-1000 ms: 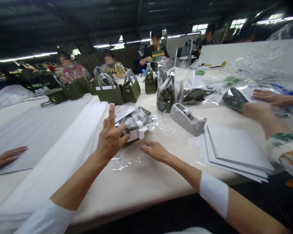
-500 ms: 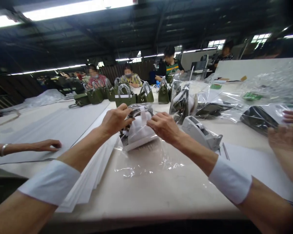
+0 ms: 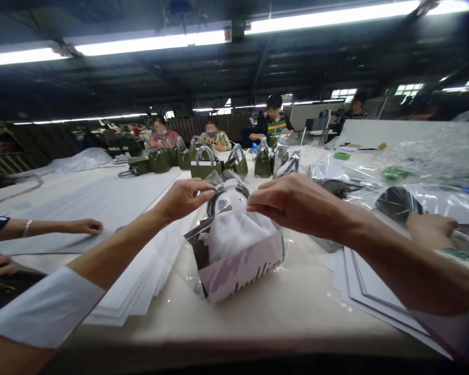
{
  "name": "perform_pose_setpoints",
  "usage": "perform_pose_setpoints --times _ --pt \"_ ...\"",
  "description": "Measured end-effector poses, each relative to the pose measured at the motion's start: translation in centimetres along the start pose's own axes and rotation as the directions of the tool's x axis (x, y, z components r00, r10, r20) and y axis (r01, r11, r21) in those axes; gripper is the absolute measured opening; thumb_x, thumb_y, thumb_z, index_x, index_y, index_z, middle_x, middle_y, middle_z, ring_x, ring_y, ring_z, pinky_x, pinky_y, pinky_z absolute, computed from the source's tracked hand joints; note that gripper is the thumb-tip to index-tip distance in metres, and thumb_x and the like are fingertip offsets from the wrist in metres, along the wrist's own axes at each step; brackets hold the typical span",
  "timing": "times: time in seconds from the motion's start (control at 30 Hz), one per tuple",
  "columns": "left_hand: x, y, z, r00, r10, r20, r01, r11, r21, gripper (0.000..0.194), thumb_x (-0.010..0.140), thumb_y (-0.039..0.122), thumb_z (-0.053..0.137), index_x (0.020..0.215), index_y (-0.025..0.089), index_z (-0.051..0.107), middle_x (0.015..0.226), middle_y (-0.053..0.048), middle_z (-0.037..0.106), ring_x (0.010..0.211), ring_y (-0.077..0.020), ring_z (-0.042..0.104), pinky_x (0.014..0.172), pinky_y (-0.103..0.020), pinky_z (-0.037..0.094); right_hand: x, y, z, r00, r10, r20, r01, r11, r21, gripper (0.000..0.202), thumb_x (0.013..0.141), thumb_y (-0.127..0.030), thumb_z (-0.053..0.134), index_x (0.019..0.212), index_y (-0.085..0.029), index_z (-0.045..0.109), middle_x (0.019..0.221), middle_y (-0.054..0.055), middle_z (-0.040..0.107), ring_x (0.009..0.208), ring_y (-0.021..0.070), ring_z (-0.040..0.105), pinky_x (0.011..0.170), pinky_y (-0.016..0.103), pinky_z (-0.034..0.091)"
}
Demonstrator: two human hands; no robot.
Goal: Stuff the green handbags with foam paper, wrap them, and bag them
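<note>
A handbag (image 3: 201, 250) stands near the middle of the table inside a clear plastic bag (image 3: 193, 281). A white card sleeve (image 3: 254, 265) with dark script lettering wraps its front, and white tissue-like wrapping (image 3: 232, 234) bulges above it. My left hand (image 3: 185, 199) pinches the plastic at the upper left, beside the handbag's covered handles. On the upper right, my right hand (image 3: 287, 200) has its fingers curled closed on the plastic bag's edge. The tips of its fingers are partly hidden.
White sheets (image 3: 140, 281) lie fanned at left, and more white boards (image 3: 375, 291) at right. Green handbags (image 3: 205, 164) stand farther back. Co-workers' hands are at left (image 3: 84, 226) and right (image 3: 432, 226), the latter by plastic-wrapped items.
The plastic-wrapped handbag has come nearer to me, its lettered card side now showing. My right hand has turned and its forearm lies higher across the view. The grey tape dispenser is no longer visible.
</note>
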State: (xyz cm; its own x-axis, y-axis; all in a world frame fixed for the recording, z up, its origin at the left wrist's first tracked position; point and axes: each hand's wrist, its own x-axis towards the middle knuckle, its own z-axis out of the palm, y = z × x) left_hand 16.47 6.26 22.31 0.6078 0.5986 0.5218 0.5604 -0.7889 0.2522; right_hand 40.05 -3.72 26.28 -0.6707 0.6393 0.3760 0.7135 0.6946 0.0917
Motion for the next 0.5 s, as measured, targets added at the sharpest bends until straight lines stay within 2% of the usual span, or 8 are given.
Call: perform_pose_setpoints --times 0.07,0.13,0.2,0.23,0.27,0.33,0.4,0.5 --pt "0.6 0.4 -0.5 0.999 -0.041 -0.035 0.038 0.996 -0.083 0.024 0.081 0.027 0.052 0.098 0.016 0.064 0.069 0.000 0.059 0.051 -0.0065 0.044 0.047 -0.017 0.032 -0.3 -0.6 -1.2 0.999 0.003 -0.039 -0.002 1.000 0.012 0.027 0.088 -0.025 0.047 0.066 -0.013 0.059 0.058 0.000 0.050 0.053 0.0067 0.041 0.053 0.023 0.025" --pt "0.9 0.8 -0.7 1.000 -0.017 0.021 0.020 0.988 -0.154 0.024 0.079 0.022 0.050 0.099 0.016 0.064 0.069 0.000 0.060 0.049 -0.0061 0.043 0.046 -0.017 0.031 -0.5 -1.0 -1.6 0.999 0.022 0.029 -0.024 0.998 0.051 0.024 0.086 -0.022 0.049 0.066 -0.013 0.059 0.059 0.000 0.051 0.054 0.0071 0.043 0.054 0.023 0.027" --pt "0.5 1.2 -0.2 0.993 0.056 0.107 -0.036 0.983 -0.178 0.024 0.077 0.017 0.049 0.094 0.014 0.065 0.073 -0.002 0.061 0.055 -0.0075 0.049 0.052 -0.017 0.037 -0.8 -1.1 -1.1 0.976 -0.006 0.217 -0.033 0.983 0.178 0.020 0.084 -0.017 0.050 0.067 -0.013 0.060 0.058 -0.001 0.052 0.053 0.0061 0.043 0.054 0.021 0.028" --pt "0.1 1.4 0.1 0.987 0.084 0.136 -0.059 0.982 -0.177 0.024 0.076 0.015 0.048 0.091 0.013 0.066 0.077 -0.003 0.062 0.061 -0.0088 0.053 0.058 -0.018 0.040 -1.0 -1.0 -0.7 0.946 -0.045 0.321 -0.050 0.959 0.280 0.020 0.084 -0.018 0.050 0.067 -0.013 0.060 0.058 -0.001 0.053 0.052 0.0054 0.043 0.053 0.019 0.029" --pt "-0.3 1.5 0.4 0.985 0.095 0.145 -0.069 0.982 -0.175 0.025 0.076 0.013 0.047 0.091 0.013 0.066 0.079 -0.004 0.063 0.066 -0.0099 0.055 0.063 -0.019 0.042 -1.3 -0.8 -0.3 0.908 -0.092 0.410 -0.085 0.915 0.394 0.021 0.085 -0.022 0.050 0.069 -0.013 0.060 0.058 -0.002 0.054 0.051 0.0050 0.044 0.051 0.018 0.031" --pt "-1.0 1.8 0.6 0.987 0.079 0.137 -0.053 0.982 -0.183 0.026 0.078 0.014 0.045 0.093 0.013 0.066 0.085 -0.005 0.063 0.075 -0.0116 0.057 0.070 -0.020 0.043 -1.8 0.0 0.3 0.847 -0.143 0.512 -0.217 0.786 0.579 0.029 0.088 -0.036 0.047 0.076 -0.013 0.061 0.065 0.000 0.057 0.054 0.0060 0.048 0.050 0.016 0.035" --pt "-1.4 2.2 0.1 0.988 0.060 0.143 -0.032 0.981 -0.193 0.026 0.084 0.023 0.045 0.097 0.013 0.065 0.089 -0.006 0.061 0.078 -0.0124 0.057 0.071 -0.021 0.044 -1.9 1.0 0.5 0.843 -0.070 0.533 -0.352 0.679 0.645 0.039 0.088 -0.046 0.042 0.081 -0.012 0.061 0.074 0.003 0.060 0.062 0.0094 0.054 0.053 0.017 0.042" --pt "-1.5 2.9 -1.0 0.980 0.080 0.182 -0.049 0.984 -0.169 0.034 0.085 0.042 0.049 0.102 0.016 0.063 0.096 -0.006 0.059 0.082 -0.0141 0.057 0.075 -0.023 0.044 -1.1 2.4 0.7 0.866 0.153 0.475 -0.459 0.620 0.636 0.042 0.090 -0.046 0.034 0.081 -0.011 0.056 0.072 0.005 0.059 0.065 0.0131 0.057 0.054 0.022 0.048"
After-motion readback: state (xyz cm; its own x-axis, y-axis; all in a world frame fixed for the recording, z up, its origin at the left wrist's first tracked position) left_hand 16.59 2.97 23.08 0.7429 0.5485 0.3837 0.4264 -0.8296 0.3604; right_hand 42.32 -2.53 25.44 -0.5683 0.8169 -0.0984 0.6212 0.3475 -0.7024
